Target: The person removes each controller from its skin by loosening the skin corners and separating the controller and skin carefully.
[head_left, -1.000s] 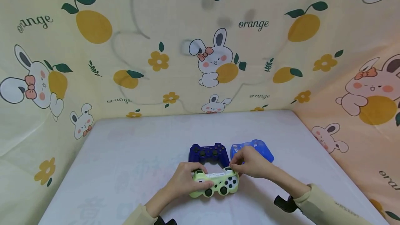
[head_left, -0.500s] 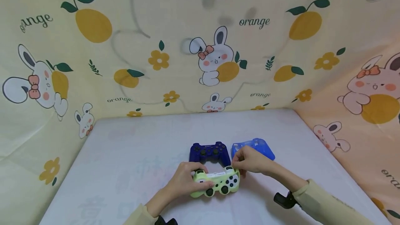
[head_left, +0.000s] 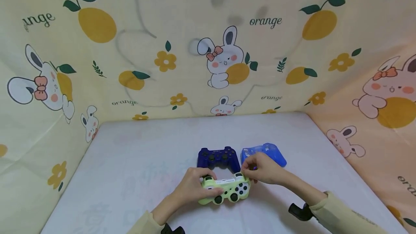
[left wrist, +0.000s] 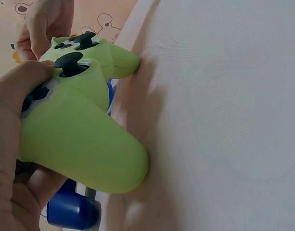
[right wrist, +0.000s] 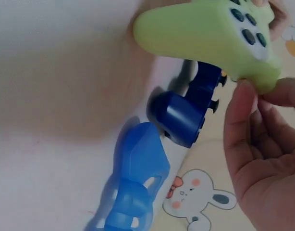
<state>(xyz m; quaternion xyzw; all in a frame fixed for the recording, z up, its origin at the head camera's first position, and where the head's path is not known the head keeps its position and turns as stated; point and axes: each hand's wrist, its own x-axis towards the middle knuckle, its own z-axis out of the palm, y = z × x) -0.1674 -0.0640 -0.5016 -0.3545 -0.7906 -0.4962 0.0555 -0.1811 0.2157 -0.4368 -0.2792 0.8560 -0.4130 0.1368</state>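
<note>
A white game controller with black sticks and buttons sits in a light-green soft cover. My left hand grips its left side, thumb across the front face. At the upper right shoulder, my right hand pinches the edge of the cover between thumb and fingertips. In the right wrist view, the right thumb presses close under the green corner. The handle tips are low over the white table, as the left wrist view shows.
Just behind lies a dark blue controller. To its right is a translucent blue controller cover, partly hidden by the right hand. The white table is bounded by a printed cloth backdrop at the back and sides.
The right hand has shifted slightly at the cover's corner, with its fingers a little more spread. The left hand keeps the same grip, and the head view has tilted slightly.
</note>
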